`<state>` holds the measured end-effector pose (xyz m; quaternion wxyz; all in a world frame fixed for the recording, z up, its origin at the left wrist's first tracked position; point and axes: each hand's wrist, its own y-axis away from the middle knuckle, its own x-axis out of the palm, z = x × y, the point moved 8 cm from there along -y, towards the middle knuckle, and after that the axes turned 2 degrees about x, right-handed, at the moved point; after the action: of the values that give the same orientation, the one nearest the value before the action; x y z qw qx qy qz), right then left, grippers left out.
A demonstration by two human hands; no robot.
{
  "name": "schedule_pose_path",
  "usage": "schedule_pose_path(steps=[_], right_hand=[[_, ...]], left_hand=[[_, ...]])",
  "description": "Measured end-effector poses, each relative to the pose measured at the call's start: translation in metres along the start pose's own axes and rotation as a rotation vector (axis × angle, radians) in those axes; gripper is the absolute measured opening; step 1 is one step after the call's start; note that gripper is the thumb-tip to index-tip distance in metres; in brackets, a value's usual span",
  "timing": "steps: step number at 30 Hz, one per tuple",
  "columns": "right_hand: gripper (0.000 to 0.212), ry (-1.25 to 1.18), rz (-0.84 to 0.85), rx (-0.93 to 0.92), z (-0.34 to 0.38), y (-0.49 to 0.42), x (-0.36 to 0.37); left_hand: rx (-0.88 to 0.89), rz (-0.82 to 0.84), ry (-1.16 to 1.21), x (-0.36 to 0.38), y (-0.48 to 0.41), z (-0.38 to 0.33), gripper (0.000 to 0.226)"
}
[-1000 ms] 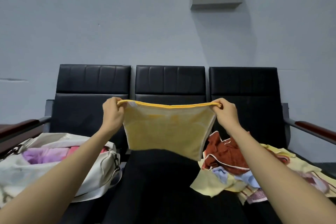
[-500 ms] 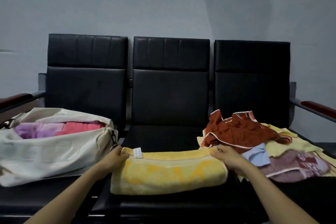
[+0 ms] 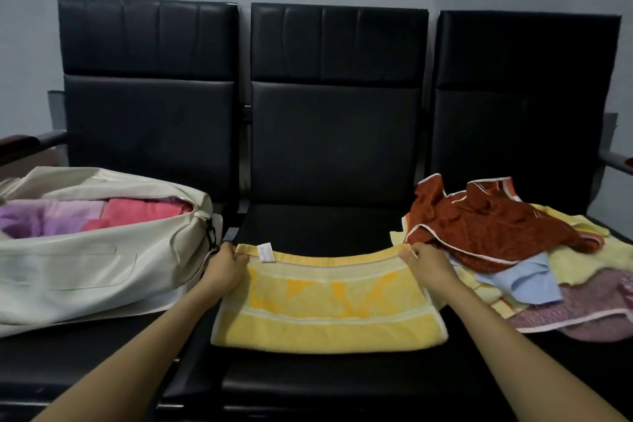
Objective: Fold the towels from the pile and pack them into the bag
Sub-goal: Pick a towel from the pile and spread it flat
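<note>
Fingers (image 3: 240, 258) of left hand (image 3: 224, 271): curled, pinching the far left corner of the towel (image 3: 329, 305), just beside its white label (image 3: 266, 252). Right hand (image 3: 430, 265): fingers curled, pinching the far right corner likewise.

Towel: yellow, banded, apparently doubled over. It lies flat across the middle seat (image 3: 325, 223), between bag and pile, and its far hem bows slightly between my two grips.

Handling, my judgement: light, soft terry with no stiffness, not slippery. It will droop wherever unsupported, so I would hold it at paired corners along a hem, both hands together.

Bag (image 3: 85, 267): cream, open, on the left seat, with purple and pink towels inside.

Pile (image 3: 496, 233): rust, blue, pale yellow and mauve towels, loose on the right seat, just beside my right hand.
</note>
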<state>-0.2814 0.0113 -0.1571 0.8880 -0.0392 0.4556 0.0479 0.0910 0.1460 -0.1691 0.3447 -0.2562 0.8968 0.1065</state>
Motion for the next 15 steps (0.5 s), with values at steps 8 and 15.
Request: schedule_pose_path(steps=[8, 15], right_hand=[[0.039, 0.097, -0.04, 0.07, -0.021, -0.006, 0.014], [0.038, 0.378, -0.062, 0.053, -0.011, -0.001, 0.02]], left_hand=[[0.028, -0.01, -0.102, 0.017, -0.007, 0.003, 0.019], [0.02, 0.018, -0.362, 0.018, -0.004, 0.005, 0.027]])
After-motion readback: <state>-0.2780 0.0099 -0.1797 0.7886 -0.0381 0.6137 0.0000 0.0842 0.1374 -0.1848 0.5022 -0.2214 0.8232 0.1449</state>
